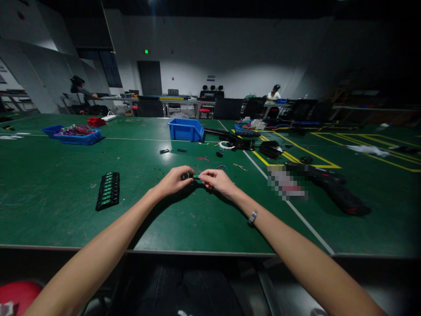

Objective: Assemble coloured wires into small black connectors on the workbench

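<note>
Between my two hands, just above the green table (164, 228), is a small green circuit board (196, 176). The fingers of my left hand (177, 179) pinch its left end. My right hand (219, 182) grips the other end between thumb and fingers. Part of the board is hidden by the fingertips. To the left lies a black holder (108, 191) with a row of similar green boards in it. Beyond my hands are two small black pieces, one (164, 151) shiny and one (182, 150) dull, and a few short loose wires (222, 167).
A blue bin (186, 130) stands at the back middle. Blue trays (79, 135) with red wires sit at the far left. Black power tools (332, 186) lie at the right, near a blurred-out item (286, 183). Two people (273, 94) sit at distant tables.
</note>
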The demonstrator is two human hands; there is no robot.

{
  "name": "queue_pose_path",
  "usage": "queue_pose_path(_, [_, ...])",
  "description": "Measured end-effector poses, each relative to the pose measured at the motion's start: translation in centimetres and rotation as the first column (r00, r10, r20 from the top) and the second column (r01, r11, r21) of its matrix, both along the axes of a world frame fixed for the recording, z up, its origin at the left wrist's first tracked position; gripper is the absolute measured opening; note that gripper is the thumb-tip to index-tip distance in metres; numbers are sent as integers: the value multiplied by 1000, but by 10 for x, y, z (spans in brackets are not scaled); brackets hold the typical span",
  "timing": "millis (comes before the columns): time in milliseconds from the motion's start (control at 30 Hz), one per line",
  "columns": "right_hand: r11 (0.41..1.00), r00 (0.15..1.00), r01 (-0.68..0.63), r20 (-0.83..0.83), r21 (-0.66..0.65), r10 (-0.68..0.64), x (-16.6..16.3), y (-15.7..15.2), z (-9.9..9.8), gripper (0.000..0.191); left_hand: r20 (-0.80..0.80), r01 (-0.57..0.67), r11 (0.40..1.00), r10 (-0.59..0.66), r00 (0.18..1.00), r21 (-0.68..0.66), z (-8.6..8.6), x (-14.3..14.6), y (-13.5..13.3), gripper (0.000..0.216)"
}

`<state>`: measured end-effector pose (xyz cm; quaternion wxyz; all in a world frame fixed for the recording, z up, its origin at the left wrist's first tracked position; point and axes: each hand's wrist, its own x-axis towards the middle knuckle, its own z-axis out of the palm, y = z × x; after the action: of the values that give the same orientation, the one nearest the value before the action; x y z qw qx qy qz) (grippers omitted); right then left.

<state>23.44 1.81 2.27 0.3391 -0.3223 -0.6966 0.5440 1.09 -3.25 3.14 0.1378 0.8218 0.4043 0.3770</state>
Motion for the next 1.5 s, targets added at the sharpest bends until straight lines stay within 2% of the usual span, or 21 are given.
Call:
queue_pose_path(467, [1000,1000,9,2,-17,-9,0,-1,2,34,8,-6,1000,6,1000,14,-1,0,0,21])
queue_pose_path(1200, [995,997,58,46,80,-62,0,-4,4,36,43,-46,998,48,998,-38,1,4,-1,26])
queue_pose_path(1500, [991,994,106,-15,79,-105,0,1,3,40,89,-77,996,81,993,-48,2,6,-2,27])
